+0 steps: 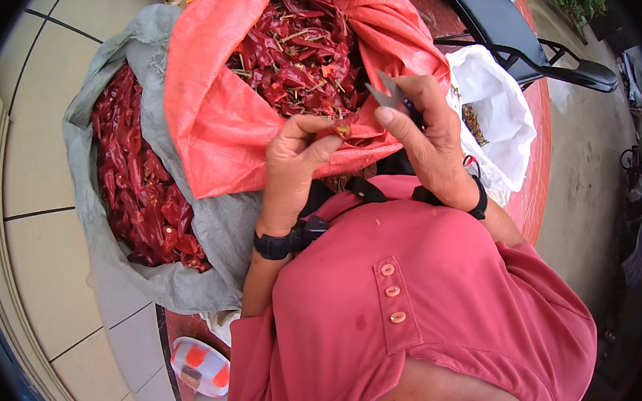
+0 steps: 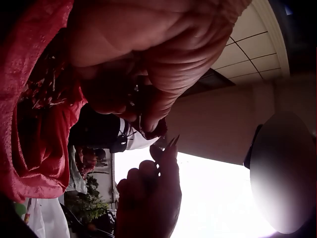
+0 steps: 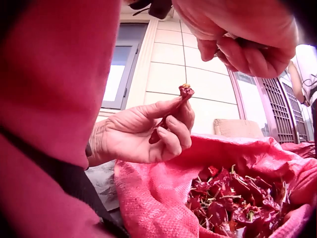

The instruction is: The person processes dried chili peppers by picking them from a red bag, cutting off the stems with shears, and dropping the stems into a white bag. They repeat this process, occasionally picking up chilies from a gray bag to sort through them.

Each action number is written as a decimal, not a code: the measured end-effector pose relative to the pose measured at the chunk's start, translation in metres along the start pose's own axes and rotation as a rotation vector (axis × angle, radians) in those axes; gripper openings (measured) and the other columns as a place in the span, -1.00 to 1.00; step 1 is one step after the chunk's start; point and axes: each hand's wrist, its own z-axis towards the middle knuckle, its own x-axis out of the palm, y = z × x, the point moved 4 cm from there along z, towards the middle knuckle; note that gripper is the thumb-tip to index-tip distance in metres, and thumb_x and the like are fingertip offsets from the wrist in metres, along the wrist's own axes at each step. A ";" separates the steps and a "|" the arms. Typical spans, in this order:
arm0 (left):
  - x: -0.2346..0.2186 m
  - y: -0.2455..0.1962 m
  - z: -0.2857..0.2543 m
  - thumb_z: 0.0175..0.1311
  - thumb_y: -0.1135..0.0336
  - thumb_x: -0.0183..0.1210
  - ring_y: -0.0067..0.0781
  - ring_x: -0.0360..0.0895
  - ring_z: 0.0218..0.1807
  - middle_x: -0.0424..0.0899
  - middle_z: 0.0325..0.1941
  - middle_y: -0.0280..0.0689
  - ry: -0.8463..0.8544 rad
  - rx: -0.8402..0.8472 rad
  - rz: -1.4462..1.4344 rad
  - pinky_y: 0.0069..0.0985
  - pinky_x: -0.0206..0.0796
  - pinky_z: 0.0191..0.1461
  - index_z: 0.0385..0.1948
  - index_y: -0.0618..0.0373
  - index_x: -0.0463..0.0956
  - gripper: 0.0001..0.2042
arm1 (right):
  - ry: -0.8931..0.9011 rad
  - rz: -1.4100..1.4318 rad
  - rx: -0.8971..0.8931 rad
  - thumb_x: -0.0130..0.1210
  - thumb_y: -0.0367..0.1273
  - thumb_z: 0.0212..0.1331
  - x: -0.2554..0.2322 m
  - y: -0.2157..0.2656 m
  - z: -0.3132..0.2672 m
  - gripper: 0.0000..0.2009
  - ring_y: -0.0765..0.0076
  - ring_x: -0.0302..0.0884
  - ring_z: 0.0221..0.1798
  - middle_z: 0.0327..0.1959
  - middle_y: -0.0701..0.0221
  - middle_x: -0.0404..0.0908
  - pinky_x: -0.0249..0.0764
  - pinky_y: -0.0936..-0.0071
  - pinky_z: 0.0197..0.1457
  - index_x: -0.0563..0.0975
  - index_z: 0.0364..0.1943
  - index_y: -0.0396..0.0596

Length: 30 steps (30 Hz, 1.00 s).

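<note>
My left hand [image 1: 288,169] pinches a dried red chili pepper [image 3: 185,93] between thumb and fingers, its yellowish stem end turned up. My right hand [image 1: 437,142] grips a small pair of scissors [image 1: 386,93], blades parted and pointing up and left, a short way from the pepper. In the right wrist view the right hand's fingers curl over the scissors and hide most of them. Both hands are above the near edge of a red woven sack [image 1: 209,126] holding dried chilies [image 1: 298,59], several with stems and loose stalks among them.
A grey sack [image 1: 143,290] with more red chilies [image 1: 139,185] stands at the left. To the right lies a white sack [image 1: 511,125] with stalks inside, and beyond it a black chair [image 1: 492,25]. An orange-and-white object [image 1: 202,364] is at lower left.
</note>
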 end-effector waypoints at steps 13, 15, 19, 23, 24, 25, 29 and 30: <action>-0.004 -0.007 0.002 0.26 0.54 0.17 -0.62 0.53 -0.05 0.62 -0.09 -0.34 -0.035 0.053 -0.072 -0.66 0.36 0.07 -0.06 0.20 0.50 -0.78 | 0.287 -0.222 -0.142 0.27 -0.33 0.14 0.015 0.003 -0.006 -0.68 0.50 0.56 -0.52 -0.48 0.37 0.57 0.44 0.58 -0.44 0.50 -0.07 -0.14; -0.004 -0.007 0.001 0.27 0.53 0.17 -0.61 0.53 -0.04 0.62 -0.09 -0.33 -0.023 0.046 -0.064 -0.65 0.36 0.09 -0.05 0.20 0.50 -0.77 | 0.306 -0.246 -0.168 0.26 -0.36 0.17 0.016 0.003 -0.006 -0.68 0.57 0.56 -0.51 -0.46 0.39 0.58 0.45 0.61 -0.44 0.48 -0.05 -0.17; -0.003 -0.003 0.000 0.28 0.51 0.16 -0.62 0.53 -0.05 0.62 -0.10 -0.34 0.020 0.010 -0.070 -0.65 0.36 0.08 -0.05 0.21 0.50 -0.78 | 0.343 -0.170 -0.098 0.27 -0.33 0.15 0.018 -0.002 -0.006 -0.66 0.54 0.57 -0.52 -0.47 0.39 0.57 0.44 0.57 -0.45 0.48 -0.04 -0.16; -0.004 0.001 0.001 0.28 0.50 0.16 -0.66 0.51 -0.11 0.60 -0.16 -0.40 0.022 -0.001 -0.036 -0.68 0.34 0.03 -0.09 0.21 0.52 -0.82 | 0.386 -0.134 -0.024 0.24 -0.24 0.14 0.022 -0.004 -0.005 -0.72 0.16 0.59 -0.40 -0.43 0.32 0.55 0.43 0.35 -0.40 0.47 -0.17 -0.05; -0.005 0.002 0.001 0.28 0.50 0.16 -0.66 0.50 -0.12 0.59 -0.17 -0.41 0.020 -0.011 -0.009 -0.69 0.33 0.01 -0.11 0.20 0.52 -0.83 | 0.395 -0.170 -0.038 0.22 -0.24 0.15 0.022 -0.003 -0.004 -0.73 0.14 0.58 -0.40 -0.43 0.31 0.55 0.43 0.33 -0.41 0.46 -0.18 -0.04; -0.006 0.003 0.001 0.28 0.50 0.16 -0.67 0.49 -0.13 0.58 -0.18 -0.43 0.018 -0.020 0.019 -0.69 0.33 0.00 -0.13 0.20 0.52 -0.85 | 0.405 -0.206 -0.052 0.21 -0.23 0.17 0.022 -0.001 -0.003 -0.74 0.11 0.57 -0.40 -0.44 0.30 0.54 0.42 0.31 -0.41 0.45 -0.19 -0.04; -0.008 0.001 0.003 0.26 0.52 0.17 -0.66 0.47 -0.16 0.56 -0.24 -0.44 0.036 0.017 0.218 -0.68 0.32 -0.05 -0.22 0.21 0.51 -0.90 | 0.440 -0.263 -0.036 0.19 -0.21 0.19 0.024 -0.004 -0.004 -0.74 0.08 0.56 -0.41 -0.44 0.27 0.54 0.41 0.28 -0.42 0.43 -0.21 -0.03; -0.009 0.000 0.004 0.25 0.53 0.17 -0.65 0.48 -0.17 0.55 -0.25 -0.43 0.042 0.051 0.293 -0.67 0.32 -0.05 -0.23 0.22 0.51 -0.90 | 0.453 -0.250 -0.011 0.19 -0.20 0.19 0.025 -0.005 -0.004 -0.73 0.07 0.56 -0.41 -0.45 0.27 0.54 0.41 0.28 -0.43 0.42 -0.20 -0.03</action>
